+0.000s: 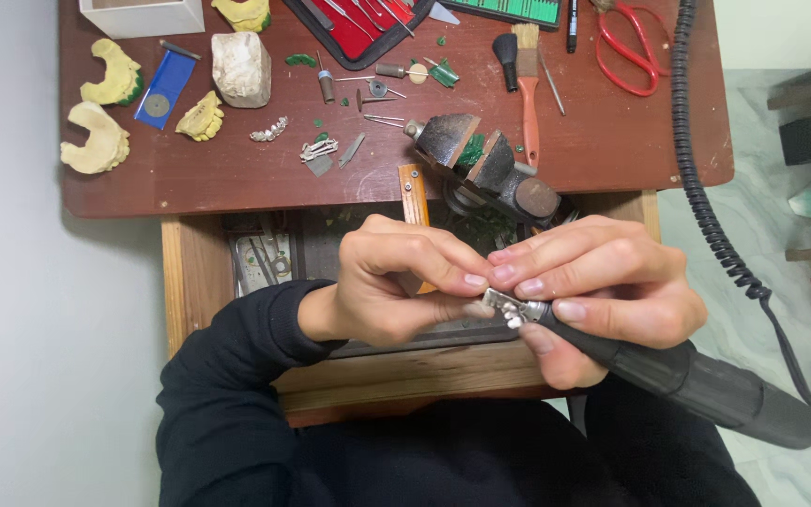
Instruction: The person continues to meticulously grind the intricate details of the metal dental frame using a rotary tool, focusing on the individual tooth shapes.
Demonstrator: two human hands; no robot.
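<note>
Black rotary handpiece (696, 380), a smooth tapering cylinder with a silver metal nose, lies with its long axis running from the lower right up to the left, its nose pointing left toward the fingertips; it hangs over the open wooden drawer (185, 282) below the front edge of the reddish-brown wooden table (612, 150). A black coiled cord (706, 202) climbs from its rear end past the table's right edge. The right hand (603, 291) is wrapped around the handpiece near the nose, and the left hand (396, 286) pinches a small silvery metal dental piece (511, 314) against the tip, so both hands meet, each clamped on its object. A dark metal bench vise (485, 164) sits at the front edge of the table. Red-handled scissors (631, 42) lie at the back right corner, and an orange-handled brush (527, 80) lies just left of them. Pale yellow, rough plaster jaw casts (96, 141) rest near the left edge.
</note>
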